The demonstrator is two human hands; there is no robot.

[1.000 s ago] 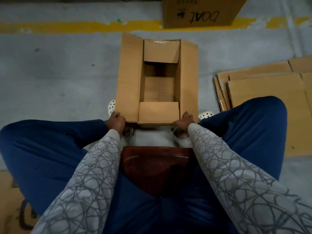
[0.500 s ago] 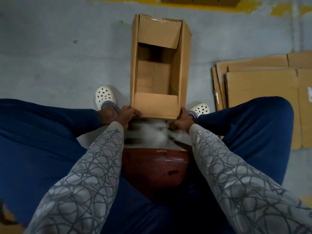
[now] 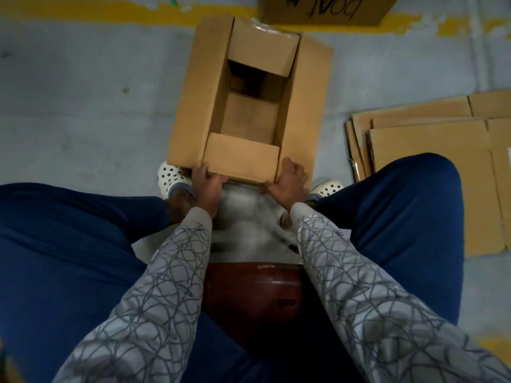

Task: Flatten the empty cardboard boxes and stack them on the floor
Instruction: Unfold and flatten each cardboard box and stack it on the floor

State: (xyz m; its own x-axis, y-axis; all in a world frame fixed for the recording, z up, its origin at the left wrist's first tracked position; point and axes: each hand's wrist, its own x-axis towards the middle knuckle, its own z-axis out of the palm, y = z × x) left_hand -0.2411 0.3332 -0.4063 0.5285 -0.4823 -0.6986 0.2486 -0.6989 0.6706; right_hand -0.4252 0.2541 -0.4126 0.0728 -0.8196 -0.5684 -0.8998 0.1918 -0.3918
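Cardboard box [image 3: 249, 106], still in its full shape, stands on the grey concrete floor [image 3: 83, 106] between the person's feet, mouth upward. Its two short flaps are folded partly inward and its two long flaps lean outward. Half a second ago those long flaps stood nearly upright and the box sat square to the body. Now they have opened out again and the whole box has turned a little, its far end swung to the right, while its near end stays close to the knees. Inside, the bottom flaps still look closed, so by my judgement no collapsing has begun; this is repositioning, probably to get at the seam or tip the box over.

The left grip [image 3: 206, 186] is curled round the near left corner, thumb on top of the flap joint. The right grip [image 3: 290, 183] is clamped the same way on the near right corner. Both have kept these corners throughout the last second.

White perforated clogs [image 3: 171, 175] flank the near end of the box. To the right, well apart, lies the stack of flattened boxes [image 3: 431, 172], where this one should end up. Beyond the far end, another box with handwriting [image 3: 323, 9] sits on a worn yellow floor line [image 3: 83, 12].
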